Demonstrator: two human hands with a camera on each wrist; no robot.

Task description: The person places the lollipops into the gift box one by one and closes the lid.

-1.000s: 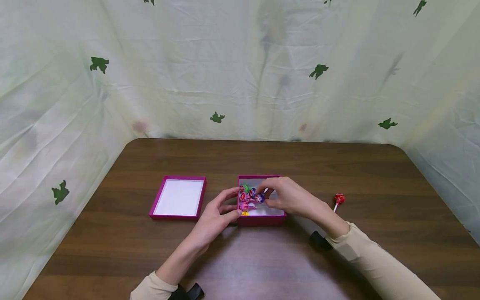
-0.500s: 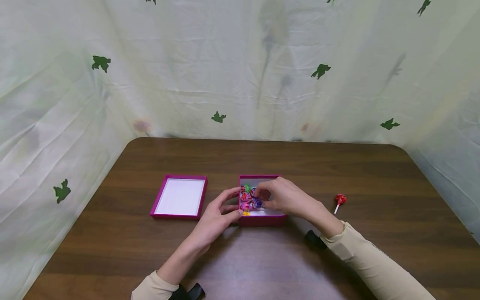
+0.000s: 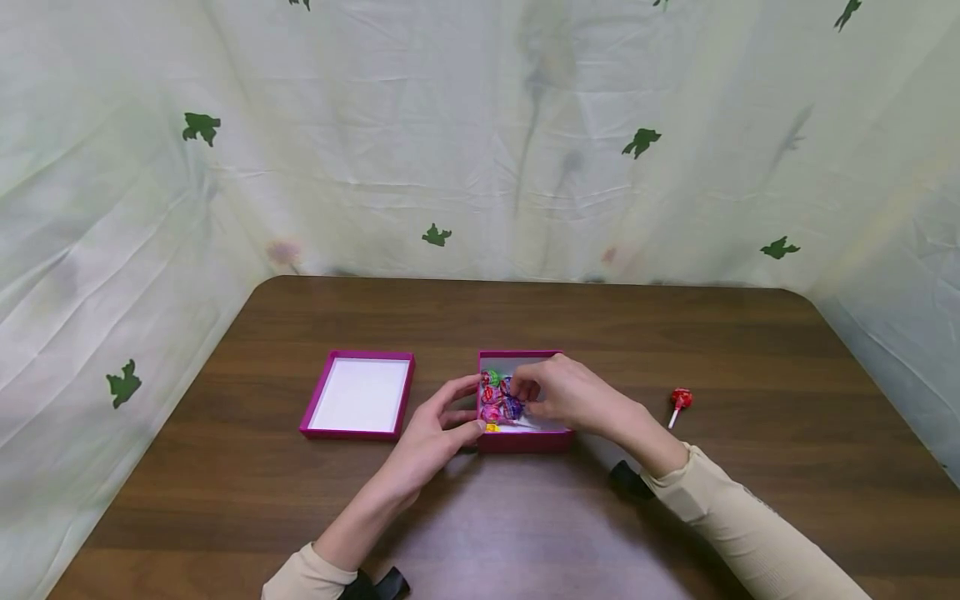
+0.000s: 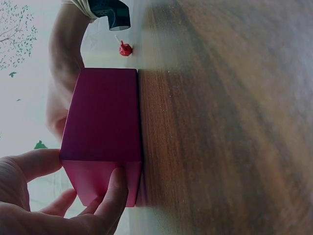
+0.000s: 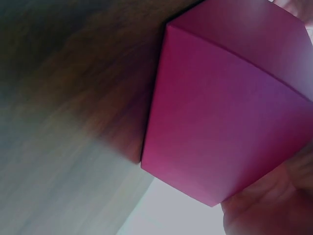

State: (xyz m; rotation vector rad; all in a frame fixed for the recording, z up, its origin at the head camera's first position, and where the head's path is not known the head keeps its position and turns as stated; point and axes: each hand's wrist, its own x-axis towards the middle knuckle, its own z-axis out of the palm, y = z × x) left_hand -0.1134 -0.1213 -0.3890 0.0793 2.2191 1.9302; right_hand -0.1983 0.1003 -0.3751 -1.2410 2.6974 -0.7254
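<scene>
An uncovered magenta box (image 3: 525, 443) stands on the table, with colourful wrapped lollipops (image 3: 493, 392) gathered along its left side. My left hand (image 3: 431, 429) holds the box's left wall; in the left wrist view the thumb (image 4: 41, 162) is at the rim and a finger (image 4: 115, 193) presses the outer side. Reaching in from the right, my right hand (image 3: 570, 396) has its fingers curled inside the box, thumb and fingertips right at a dark blue lollipop (image 3: 513, 407). The right wrist view has mostly the box's outer walls (image 5: 220, 117); the fingertips are hidden there.
The box's lid (image 3: 357, 394), white inside with a magenta rim, lies to the left. A red lollipop (image 3: 682, 398) with a white stick lies right of the box, beyond my right forearm. A pale curtain (image 3: 480, 150) hangs behind the brown table (image 3: 450, 317).
Inside the box, the dark blue lollipop has shifted slightly toward the near side, along with the right hand's fingers. The left hand keeps its place on the box.
</scene>
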